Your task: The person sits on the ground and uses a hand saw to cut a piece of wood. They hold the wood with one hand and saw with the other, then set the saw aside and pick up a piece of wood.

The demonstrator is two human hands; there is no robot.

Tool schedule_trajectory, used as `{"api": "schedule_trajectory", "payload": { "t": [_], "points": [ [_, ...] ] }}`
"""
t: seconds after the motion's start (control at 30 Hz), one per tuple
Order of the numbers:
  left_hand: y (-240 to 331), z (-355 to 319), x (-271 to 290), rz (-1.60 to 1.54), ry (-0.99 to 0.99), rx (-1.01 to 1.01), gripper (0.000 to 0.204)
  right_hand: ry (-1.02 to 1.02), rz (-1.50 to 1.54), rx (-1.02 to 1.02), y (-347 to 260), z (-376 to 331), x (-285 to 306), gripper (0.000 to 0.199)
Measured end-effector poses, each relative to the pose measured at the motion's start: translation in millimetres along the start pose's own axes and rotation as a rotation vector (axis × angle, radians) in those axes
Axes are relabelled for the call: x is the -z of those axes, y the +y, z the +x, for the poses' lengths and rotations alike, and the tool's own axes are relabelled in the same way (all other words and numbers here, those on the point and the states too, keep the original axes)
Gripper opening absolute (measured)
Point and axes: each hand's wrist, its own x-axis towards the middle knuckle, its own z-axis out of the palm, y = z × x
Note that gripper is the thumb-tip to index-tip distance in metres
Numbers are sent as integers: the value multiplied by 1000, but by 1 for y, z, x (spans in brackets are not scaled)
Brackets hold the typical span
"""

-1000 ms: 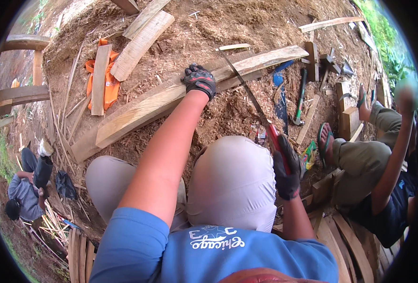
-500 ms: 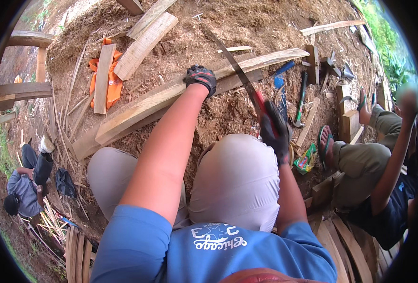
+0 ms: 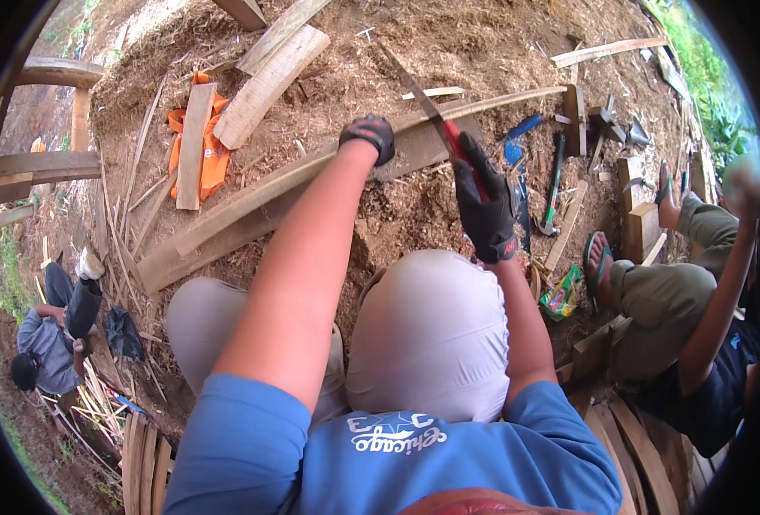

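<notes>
Gloves cover both hands. Upper centre of the frame, the left hand (image 3: 368, 137) presses down on a long curved wooden slat (image 3: 311, 172) that runs from left of centre up to the upper right. Just right of it, the right hand (image 3: 485, 202) is clamped round the red handle of a machete (image 3: 423, 101), blade angled up-left above the slat. A second person (image 3: 697, 300) sits at the right edge.
</notes>
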Motion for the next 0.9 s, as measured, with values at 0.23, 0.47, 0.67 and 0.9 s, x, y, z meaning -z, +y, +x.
{"api": "schedule_trajectory", "payload": {
  "t": [0.23, 0.47, 0.67, 0.9],
  "points": [
    [23, -29, -15, -10, 256, 43, 37, -3, 74, -167, 3, -21, 18, 42],
    [11, -24, -15, 3, 325, -136, 47, 11, 57, -102, -8, 7, 12, 40],
    [13, -10, -27, 26, 437, -66, 33, 6, -11, 13, 3, -15, 10, 47],
    [2, -7, 11, 50, 298, -69, 46, -9, -344, -16, -8, -156, 103, 51]
  ]
}}
